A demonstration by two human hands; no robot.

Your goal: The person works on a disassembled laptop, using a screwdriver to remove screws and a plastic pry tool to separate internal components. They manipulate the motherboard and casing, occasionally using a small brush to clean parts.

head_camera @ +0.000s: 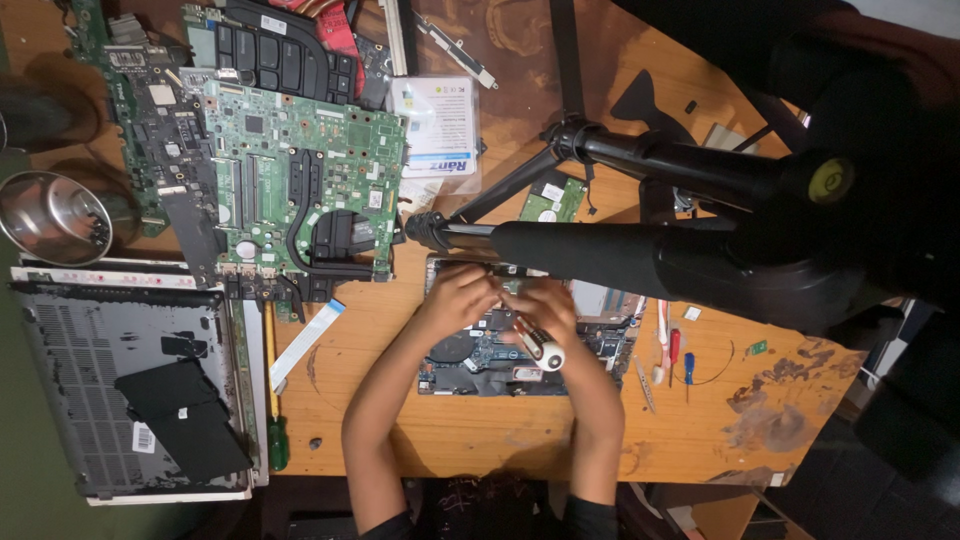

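- Opened laptop base [480,352], circuit boards and a round fan exposed, flat on the wooden table [400,420], straight ahead of the person and just below the black tripod [640,255].
- Left hand [455,297] on the upper left part of that base, fingers curled together onto the board; whether anything is pinched cannot be told.
- Right hand [548,308] touching the base just right of the left hand, closed around a screwdriver [540,342] with a white, rounded handle end pointing toward the person.
- Right of the base: small red and blue screwdrivers [680,355] and a thin tool, lying close together on the table.
- Left of the base: a white flat ribbon cable [305,340], then a green-handled screwdriver [276,420] nearer the table edge.
- Up and left of the base: a large green motherboard [300,170] with black heat pipes.
- Above the base, beyond the tripod leg: a clear bag with a white and blue label [440,125].
- Far left of the base: a grey laptop bottom cover [120,380] with a black sheet on it, and above it a shiny metal bowl [52,218].
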